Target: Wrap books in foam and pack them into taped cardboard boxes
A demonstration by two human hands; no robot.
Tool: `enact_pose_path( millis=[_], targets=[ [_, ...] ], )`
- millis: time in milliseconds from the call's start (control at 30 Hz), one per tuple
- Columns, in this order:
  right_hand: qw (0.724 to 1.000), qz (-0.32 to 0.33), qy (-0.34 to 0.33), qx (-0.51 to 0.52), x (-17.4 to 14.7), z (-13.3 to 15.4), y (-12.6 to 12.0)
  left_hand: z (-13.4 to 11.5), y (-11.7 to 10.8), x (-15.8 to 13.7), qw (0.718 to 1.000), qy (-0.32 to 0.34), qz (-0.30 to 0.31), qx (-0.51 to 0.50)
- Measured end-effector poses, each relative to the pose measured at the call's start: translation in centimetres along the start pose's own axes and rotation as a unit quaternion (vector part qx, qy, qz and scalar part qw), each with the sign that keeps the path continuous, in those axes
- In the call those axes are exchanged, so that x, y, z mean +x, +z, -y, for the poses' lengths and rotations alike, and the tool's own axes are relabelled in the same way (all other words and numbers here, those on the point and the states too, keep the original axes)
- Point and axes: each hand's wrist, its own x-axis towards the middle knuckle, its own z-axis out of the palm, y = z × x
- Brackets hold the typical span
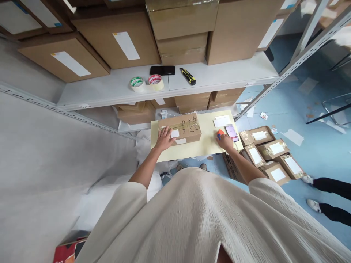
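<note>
Got left hand (pixel 163 140) resting on a taped cardboard box (pixel 194 132), with fingers slightly apart. Got right hand (pixel 225 141) curled over with fingers clamped on an orange-and-blue gadget (pixel 219 133). Got that box parked on the table's (pixel 208 128) left half, by the back edge. Got a lit smartphone (pixel 232 133) near the right edge, paper slips (pixel 221 121) by the back right corner. Further out, can see a box cutter (pixel 188 76) on the shelf (pixel 214 75).

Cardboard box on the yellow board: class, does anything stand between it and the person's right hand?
Nothing visible does. Between the right hand, which holds an orange-and-blue object, and the cardboard box, only the yellow board shows. The white papers lie farther back, off that straight path. The left hand rests on the box.
</note>
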Motion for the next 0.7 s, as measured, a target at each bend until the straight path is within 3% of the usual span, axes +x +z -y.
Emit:
enact_pose_path(
  millis=[133, 233, 433, 567, 700],
  targets=[
    [0.998, 0.052, 0.033, -0.028, -0.1, -3.9, 0.2, 0.2, -0.3, 0.2, 1.0, -0.005, 0.02, -0.003],
    [0.994, 0.074, 0.062, -0.054, 0.5, -4.1, 1.6, 0.2, -0.4, 0.5, 0.999, -0.013, 0.039, 0.0],
    [0.995, 0.052, 0.078, -0.041, 0.9, -3.8, 3.7, -0.2, -0.6, 0.5, 0.999, -0.019, 0.04, 0.021],
    [0.994, 0.074, 0.073, -0.034, 0.6, -3.9, 3.1, -0.5, -0.7, 0.5, 0.999, -0.017, 0.033, 0.025],
    [0.996, 0.049, 0.066, -0.021, 0.1, -3.8, 1.4, -0.9, -0.6, 0.9, 1.0, -0.008, 0.026, 0.008]
  ],
)
